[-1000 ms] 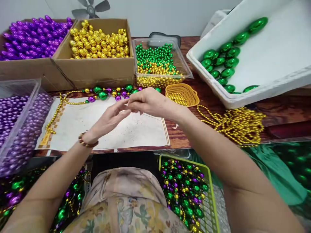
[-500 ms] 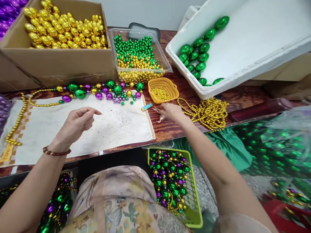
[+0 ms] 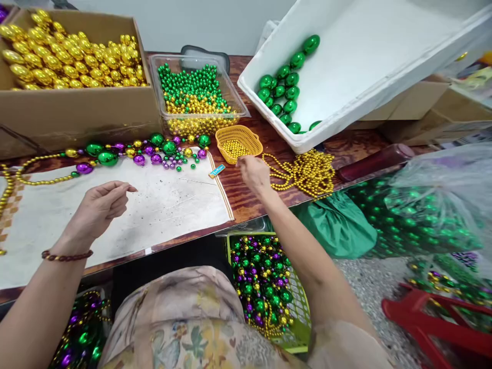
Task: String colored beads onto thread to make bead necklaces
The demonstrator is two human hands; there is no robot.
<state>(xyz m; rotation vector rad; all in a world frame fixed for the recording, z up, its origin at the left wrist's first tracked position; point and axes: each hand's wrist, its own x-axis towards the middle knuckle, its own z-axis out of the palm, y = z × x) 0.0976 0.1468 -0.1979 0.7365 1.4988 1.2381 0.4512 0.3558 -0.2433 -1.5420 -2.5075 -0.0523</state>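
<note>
My left hand [image 3: 100, 204] hovers over the white cloth [image 3: 115, 215], fingers curled together in a loose pinch; what it pinches I cannot make out. My right hand [image 3: 251, 171] reaches forward to the near edge of the small yellow basket [image 3: 238, 142] of tiny gold beads, fingers curled down, and any hold is hidden. A pile of gold bead strands [image 3: 307, 173] lies just right of that hand. A strung row of green, purple and gold beads [image 3: 142, 149] lies along the cloth's far edge. A small blue item [image 3: 217, 170] sits near the cloth's corner.
A cardboard box of gold beads [image 3: 73, 61], a clear tub of green and gold beads [image 3: 196, 97] and a white foam tray of green beads [image 3: 346, 66] stand behind. A green basket of finished necklaces [image 3: 265, 287] sits below the table edge. Bagged beads [image 3: 423, 220] and a red stool [image 3: 434, 312] are at right.
My hands, joined over the cloth a second ago, have parted. The right hand went right, then forward to the yellow basket. The left stayed over the cloth. My view turned right.
</note>
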